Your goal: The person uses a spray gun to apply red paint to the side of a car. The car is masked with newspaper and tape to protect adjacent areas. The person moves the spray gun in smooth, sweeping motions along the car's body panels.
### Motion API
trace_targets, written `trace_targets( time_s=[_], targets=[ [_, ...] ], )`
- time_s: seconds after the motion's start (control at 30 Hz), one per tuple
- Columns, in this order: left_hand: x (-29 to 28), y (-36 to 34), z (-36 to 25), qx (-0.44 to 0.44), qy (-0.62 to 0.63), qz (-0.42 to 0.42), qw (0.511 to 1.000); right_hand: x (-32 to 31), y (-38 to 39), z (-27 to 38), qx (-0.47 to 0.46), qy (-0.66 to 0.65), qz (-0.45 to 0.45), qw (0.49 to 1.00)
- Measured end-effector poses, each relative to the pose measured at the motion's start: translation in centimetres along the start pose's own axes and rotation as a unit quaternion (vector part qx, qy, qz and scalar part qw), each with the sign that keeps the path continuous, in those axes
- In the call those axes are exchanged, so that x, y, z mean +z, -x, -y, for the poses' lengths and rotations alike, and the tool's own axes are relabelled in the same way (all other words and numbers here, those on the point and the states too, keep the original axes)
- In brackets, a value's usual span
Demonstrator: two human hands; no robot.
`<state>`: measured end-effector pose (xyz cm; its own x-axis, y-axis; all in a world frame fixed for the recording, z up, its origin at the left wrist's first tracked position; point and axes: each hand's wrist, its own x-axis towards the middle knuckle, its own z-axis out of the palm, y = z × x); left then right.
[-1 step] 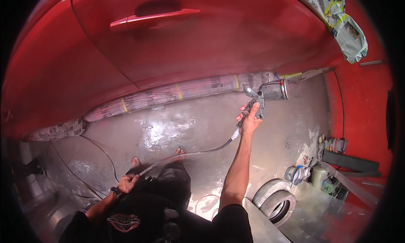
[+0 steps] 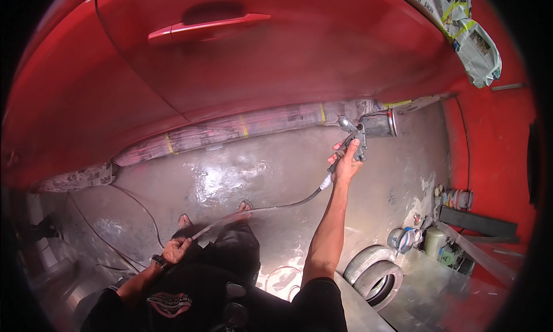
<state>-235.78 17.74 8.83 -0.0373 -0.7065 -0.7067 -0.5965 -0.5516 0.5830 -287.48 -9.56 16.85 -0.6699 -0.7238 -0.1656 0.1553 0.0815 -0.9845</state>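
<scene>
A spray gun (image 2: 353, 143) with a dark metal cup (image 2: 378, 124) is gripped in my right hand (image 2: 347, 163), arm stretched forward. Its nozzle end is near the lower edge of a red car door (image 2: 259, 67). From the handle, past a white wrapped joint, a thin air hose (image 2: 276, 207) sags back toward my body. My left hand (image 2: 176, 249), low by my leg, is closed round that hose. Newspaper masking (image 2: 219, 131), held with yellow tape strips, covers the car's sill below the door.
More masking paper (image 2: 479, 52) hangs at the upper right. Two tyres (image 2: 377, 274) lie at the lower right, near several cans (image 2: 403, 240) and a dark board (image 2: 478, 221) by a red wall (image 2: 489, 153). Hoses trail across the wet-looking grey floor (image 2: 276, 170) at left.
My right hand and the spray gun have shifted slightly to the right, and the hose moved along with them. My left hand has stayed nearly in place.
</scene>
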Motion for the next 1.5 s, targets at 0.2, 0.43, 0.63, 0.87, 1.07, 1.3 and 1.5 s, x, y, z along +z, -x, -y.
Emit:
trace_targets(
  time_s=[0.2, 0.43, 0.63, 0.87, 1.07, 1.3, 1.5],
  targets=[
    [1.6, -0.1, -6.7, 0.035, 0.048, 0.038, 0.998, -3.1, -6.8, 2.5, -0.018, 0.036, -0.079, 0.996],
    [-0.1, -0.2, -6.2, -0.012, 0.1, 0.032, 0.994, -1.6, -2.2, 3.6, -0.066, 0.053, -0.114, 0.99],
    [-1.4, 0.3, -0.2, -0.045, 0.066, 0.031, 0.996, 3.8, 12.7, 2.0, -0.066, 0.08, 0.012, 0.995],
    [-4.7, 0.2, 2.2, -0.066, 0.013, 0.008, 0.998, 12.6, 24.4, -4.6, -0.149, 0.096, 0.2, 0.964],
    [-4.9, 1.2, 3.5, -0.071, 0.024, -0.019, 0.997, 11.9, 24.1, 0.2, -0.058, 0.042, 0.216, 0.974],
    [-1.0, 0.0, 1.5, -0.067, 0.144, -0.025, 0.987, 5.3, 14.4, 4.3, -0.05, 0.052, 0.051, 0.996],
    [1.2, -0.2, -4.2, -0.06, 0.135, -0.048, 0.988, 0.7, 8.1, 6.9, -0.076, 0.084, -0.071, 0.991]
  ],
)
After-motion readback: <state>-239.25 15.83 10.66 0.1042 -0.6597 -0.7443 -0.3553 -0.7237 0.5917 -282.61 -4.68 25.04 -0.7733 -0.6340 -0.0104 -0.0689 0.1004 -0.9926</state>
